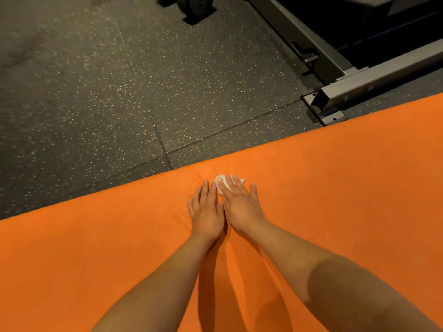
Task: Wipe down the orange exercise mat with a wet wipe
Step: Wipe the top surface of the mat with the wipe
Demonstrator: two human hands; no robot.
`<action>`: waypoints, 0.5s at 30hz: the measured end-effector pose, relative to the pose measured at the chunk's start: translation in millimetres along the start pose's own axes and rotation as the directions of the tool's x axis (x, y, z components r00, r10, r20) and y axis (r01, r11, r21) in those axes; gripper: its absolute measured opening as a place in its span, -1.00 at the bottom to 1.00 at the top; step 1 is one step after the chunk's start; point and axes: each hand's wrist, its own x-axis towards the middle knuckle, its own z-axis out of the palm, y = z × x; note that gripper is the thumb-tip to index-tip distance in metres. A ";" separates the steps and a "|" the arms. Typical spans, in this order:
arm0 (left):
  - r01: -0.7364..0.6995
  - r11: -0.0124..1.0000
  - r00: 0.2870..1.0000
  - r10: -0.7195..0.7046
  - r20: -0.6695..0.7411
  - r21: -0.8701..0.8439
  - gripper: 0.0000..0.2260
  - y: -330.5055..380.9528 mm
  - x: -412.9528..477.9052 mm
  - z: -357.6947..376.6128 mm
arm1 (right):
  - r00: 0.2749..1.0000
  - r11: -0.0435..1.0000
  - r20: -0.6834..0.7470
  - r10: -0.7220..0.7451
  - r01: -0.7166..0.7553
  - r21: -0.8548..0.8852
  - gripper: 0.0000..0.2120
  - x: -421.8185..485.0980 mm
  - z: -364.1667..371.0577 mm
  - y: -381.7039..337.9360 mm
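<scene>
we are pressing the wet wipe point(221, 185) under the flat, straight fingers of our right hand point(239, 202) near the orange mat point(335, 188)'s far edge, our left hand point(207, 212) lying flat beside it, apparently mid-wipe, with the done share impossible to tell.

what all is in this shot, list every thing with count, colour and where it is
exercise mat: one, orange, fills the lower half, its far edge running diagonally
wet wipe: one, white, crumpled, on the mat near its far edge, under the right fingertips
floor: one, dark grey with pale and orange specks, beyond the mat
metal frame: one, grey, upper right, its foot on the floor by the mat edge
round disc: one, dark, top centre, cut off by the frame edge
left hand: one, flat on the mat beside the wipe
right hand: one, flat, pressing the wipe
</scene>
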 end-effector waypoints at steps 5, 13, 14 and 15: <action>0.012 0.998 0.994 -0.019 -0.111 -0.063 -0.49 -9.4 -65.2 21.4 | 0.999 1.000 0.039 -0.013 0.013 0.007 -0.49 -57.3 8.7 -8.0; 0.082 0.996 0.995 -0.084 -0.060 -0.037 -0.40 -14.3 -171.7 38.5 | 0.990 1.000 0.143 0.010 -0.007 -0.021 -0.52 -159.1 32.8 -17.9; 0.099 0.995 0.994 -0.100 -0.035 -0.026 -0.43 -14.2 -186.0 40.5 | 0.987 1.000 0.163 0.012 -0.008 -0.025 -0.52 -172.7 35.0 -20.0; 0.112 0.994 0.994 -0.112 -0.012 -0.017 -0.46 -14.1 -200.3 42.1 | 0.984 1.000 0.180 0.015 -0.009 -0.030 -0.52 -186.5 36.9 -21.9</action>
